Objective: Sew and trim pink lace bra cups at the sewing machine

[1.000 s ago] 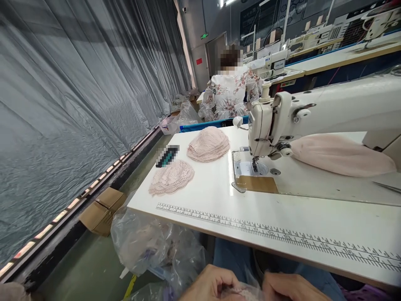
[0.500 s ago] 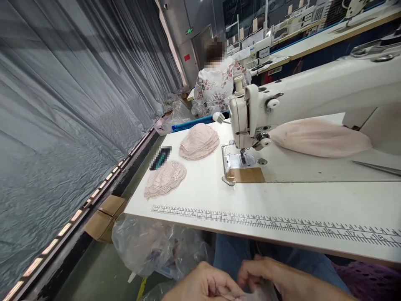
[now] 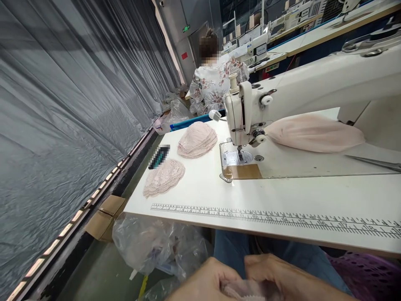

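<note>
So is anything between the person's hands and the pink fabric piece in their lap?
Nothing visible. The left hand and right hand both already pinch the pink fabric piece between them, below the table edge; it runs off the bottom of the frame.

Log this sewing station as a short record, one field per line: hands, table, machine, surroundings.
left hand: left hand below the table edge, grip closed on the pink fabric piece
right hand: right hand pinching the same piece
table: white table with a printed ruler along its front edge
stacks: lace stack near the left edge; pink cup stack behind it
machine: white sewing machine, pink bundle under its arm
floor: plastic bag, cardboard box
other: a person in a floral top at the next station
</note>
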Tool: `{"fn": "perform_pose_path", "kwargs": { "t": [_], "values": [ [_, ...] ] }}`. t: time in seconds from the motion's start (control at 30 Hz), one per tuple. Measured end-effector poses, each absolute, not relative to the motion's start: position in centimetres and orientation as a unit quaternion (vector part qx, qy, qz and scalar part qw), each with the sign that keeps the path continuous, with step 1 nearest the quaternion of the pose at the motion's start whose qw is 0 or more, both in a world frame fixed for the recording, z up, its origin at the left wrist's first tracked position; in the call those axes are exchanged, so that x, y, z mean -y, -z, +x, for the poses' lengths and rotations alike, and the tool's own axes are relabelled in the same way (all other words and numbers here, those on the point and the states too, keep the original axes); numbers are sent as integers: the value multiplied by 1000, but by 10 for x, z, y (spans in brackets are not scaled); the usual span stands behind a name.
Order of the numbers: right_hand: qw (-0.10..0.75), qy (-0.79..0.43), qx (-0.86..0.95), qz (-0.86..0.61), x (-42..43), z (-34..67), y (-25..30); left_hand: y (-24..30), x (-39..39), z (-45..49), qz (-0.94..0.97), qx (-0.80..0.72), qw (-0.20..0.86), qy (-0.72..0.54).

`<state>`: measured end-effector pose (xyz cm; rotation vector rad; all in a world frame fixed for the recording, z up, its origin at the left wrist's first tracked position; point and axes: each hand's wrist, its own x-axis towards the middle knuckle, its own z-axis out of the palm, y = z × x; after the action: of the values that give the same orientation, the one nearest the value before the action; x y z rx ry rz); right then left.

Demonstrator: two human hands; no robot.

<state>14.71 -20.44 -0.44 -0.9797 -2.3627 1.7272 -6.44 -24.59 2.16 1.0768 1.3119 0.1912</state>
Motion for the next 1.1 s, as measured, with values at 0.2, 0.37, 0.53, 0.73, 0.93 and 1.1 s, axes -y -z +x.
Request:
{"fn": "perform_pose_path", "kwargs": {
  "t": [0.2, 0.37, 0.53, 0.73, 0.93, 1.1],
  "values": [
    [10, -578, 726, -372, 205, 159, 20, 3, 249, -73, 503, -578, 637, -83],
    [6, -581, 725, -369, 208, 155, 19, 2, 252, -78, 496, -539, 674, -94],
    [-4, -584, 728, -360, 200, 160, 11, -2, 249, -70, 506, -519, 680, -108],
    [-11, -610, 714, -344, 198, 173, 8, 4, 246, -81, 498, -522, 686, -100],
    [10, -566, 738, -367, 210, 160, 15, 1, 251, -90, 484, -560, 665, -101],
    [21, -568, 735, -369, 210, 153, 20, -2, 255, -95, 481, -592, 643, -70]
  ]
}}
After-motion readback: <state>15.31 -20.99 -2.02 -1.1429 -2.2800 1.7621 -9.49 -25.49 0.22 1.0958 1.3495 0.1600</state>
